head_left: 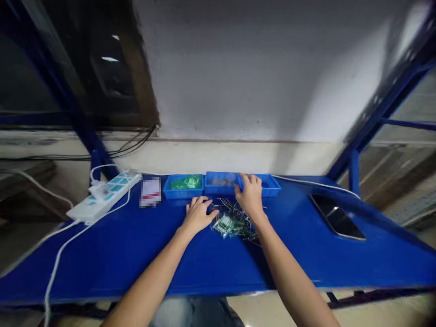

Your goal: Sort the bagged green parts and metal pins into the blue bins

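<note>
My left hand (pixel 198 214) rests over the blue table, fingers bent and thumb apart, at the left edge of a loose pile. That pile mixes thin metal rods (pixel 243 225) with small clear and greenish pieces (pixel 226 225). My right hand (pixel 251 194) reaches over the right end of the middle blue bin (pixel 218 189), thumb and forefinger apart; nothing shows between them. Small brownish parts (pixel 222 181) lie in that bin, blurred. To its left, a blue bin (pixel 180 195) holds green pieces (pixel 185 183). The right blue bin (pixel 272 191) is partly hidden behind my hand.
A white power strip (pixel 98 200) with a plug and cables lies on the left of the table (pixel 136 254). Near it is a blurred white and red packet (pixel 150 191). A dark phone (pixel 337 215) lies to the right. Blue frame posts stand at both sides, before a wall.
</note>
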### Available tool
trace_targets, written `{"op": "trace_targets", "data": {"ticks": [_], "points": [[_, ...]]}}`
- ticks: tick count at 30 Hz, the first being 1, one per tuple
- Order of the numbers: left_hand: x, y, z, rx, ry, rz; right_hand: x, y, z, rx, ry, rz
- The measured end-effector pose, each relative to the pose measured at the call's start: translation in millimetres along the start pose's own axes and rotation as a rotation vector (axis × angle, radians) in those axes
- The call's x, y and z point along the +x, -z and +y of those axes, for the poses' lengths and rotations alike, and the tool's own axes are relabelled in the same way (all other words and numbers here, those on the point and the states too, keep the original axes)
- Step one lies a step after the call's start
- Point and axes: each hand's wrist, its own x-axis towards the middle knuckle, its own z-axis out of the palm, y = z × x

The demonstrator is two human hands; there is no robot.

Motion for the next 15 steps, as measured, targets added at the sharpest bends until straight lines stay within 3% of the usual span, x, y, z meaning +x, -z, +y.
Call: {"op": "trace_targets", "data": {"ticks": [5, 10, 15], "points": [[4.3, -0.7, -2.6, -0.061, 0.059, 0.073, -13.1, 0.1, -2.9, 0.112, -0.013, 0.015], [13.7, -4.1, -14.5, -0.471, 0.126, 0.166, -25.6, -9.3, -19.5, 0.292, 0.014, -0.054], [15.6, 2.7, -13.2, -0.596, -0.021, 0.296, -29.5, -14.5, -30.0, 0.513, -0.111, -0.165]]}}
